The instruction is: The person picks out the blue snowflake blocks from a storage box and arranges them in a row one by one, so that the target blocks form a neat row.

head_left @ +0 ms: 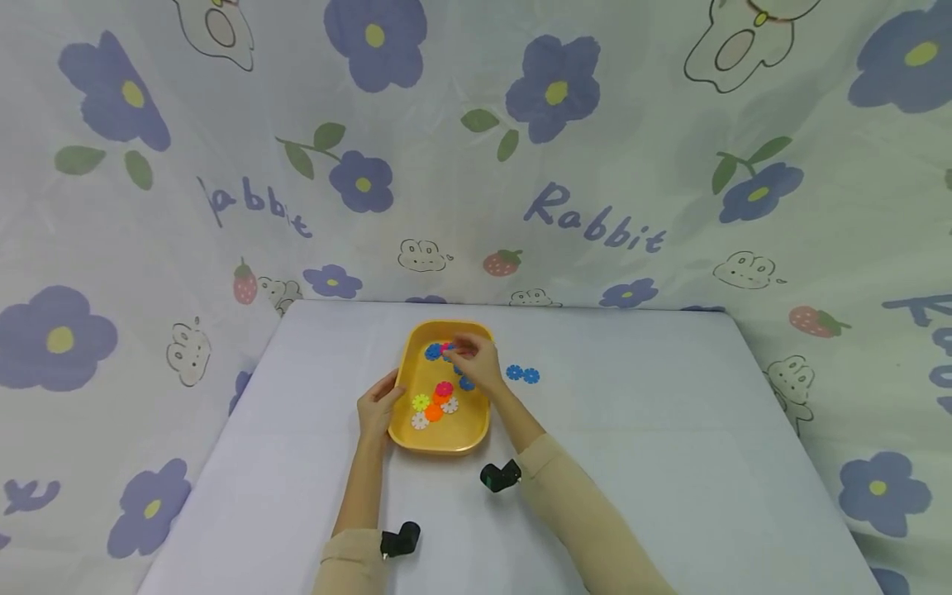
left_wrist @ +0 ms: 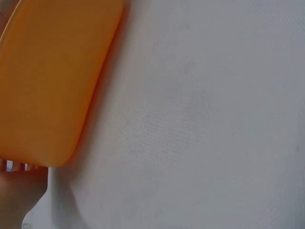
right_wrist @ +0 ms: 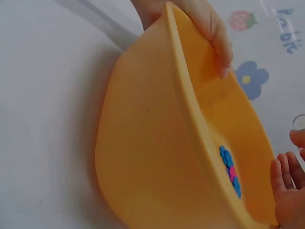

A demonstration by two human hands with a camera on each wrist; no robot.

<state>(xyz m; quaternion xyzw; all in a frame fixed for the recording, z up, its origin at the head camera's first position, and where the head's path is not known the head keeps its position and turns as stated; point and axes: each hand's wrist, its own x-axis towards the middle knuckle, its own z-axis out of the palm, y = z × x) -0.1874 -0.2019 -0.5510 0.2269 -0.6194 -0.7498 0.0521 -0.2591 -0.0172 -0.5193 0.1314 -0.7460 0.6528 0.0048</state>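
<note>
A yellow tray (head_left: 397,413) rests on the white table with flower-shaped plastic discs inside. My left hand (head_left: 378,405) grips its left rim, the fingers partly behind the tray's wall. Over the tray's far right part hovers my right hand (head_left: 478,364), its fingertips above blue discs (head_left: 434,352) and a pink one. In the right wrist view the right hand (right_wrist: 289,191) is cut off by the frame edge; whether a disc sits between thumb and index finger is hidden. A pink disc (head_left: 444,388), orange discs (head_left: 434,412), white discs (head_left: 420,421) and a yellow-green disc (head_left: 421,402) lie nearer me.
Two blue discs (head_left: 523,374) lie side by side on the white table (head_left: 632,397), right of the tray. A printed curtain (head_left: 461,173) hangs behind and beside the table. Small black devices (head_left: 500,476) are fixed at both sleeves.
</note>
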